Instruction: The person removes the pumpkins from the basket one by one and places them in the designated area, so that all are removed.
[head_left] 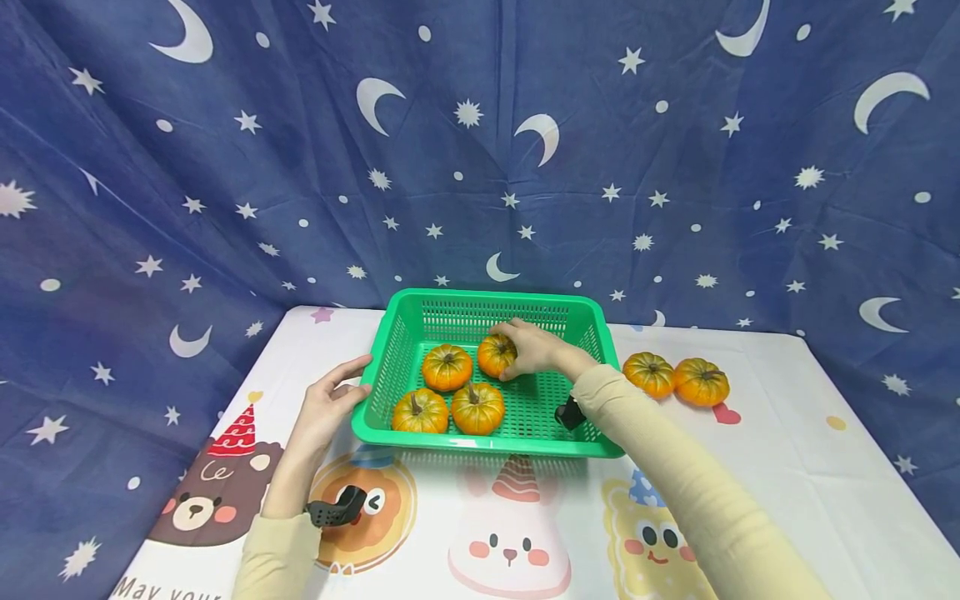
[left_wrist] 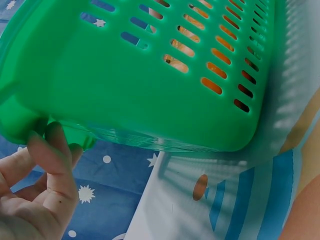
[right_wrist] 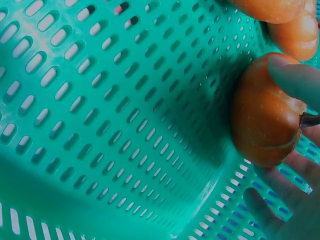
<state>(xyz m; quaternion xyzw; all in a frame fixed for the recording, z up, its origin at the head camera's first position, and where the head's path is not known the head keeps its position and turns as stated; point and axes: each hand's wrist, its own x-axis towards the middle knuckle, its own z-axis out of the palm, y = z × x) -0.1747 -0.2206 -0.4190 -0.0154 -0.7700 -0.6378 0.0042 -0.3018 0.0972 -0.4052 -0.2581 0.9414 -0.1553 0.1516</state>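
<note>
A green plastic basket (head_left: 487, 444) with slotted walls stands on the table. Inside it, toward the left, lie three small orange pumpkins: one at the back (head_left: 447, 368), one at the front left (head_left: 420, 412) and one beside that (head_left: 477, 409). My right hand (head_left: 534, 346) reaches into the basket and grips a fourth pumpkin (head_left: 495, 356), thumb on one side and fingers on the other; its stem shows in the right wrist view (right_wrist: 267, 112). My left hand (head_left: 330, 404) holds the basket's left rim, its fingers curled at the edge in the left wrist view.
Two more pumpkins, one nearer the basket (head_left: 648, 375) and one farther right (head_left: 702, 382), lie on the table outside its right wall. A white cloth (head_left: 780, 467) with cartoon prints covers the table. Behind hangs a blue curtain (head_left: 480, 167) with moons and stars.
</note>
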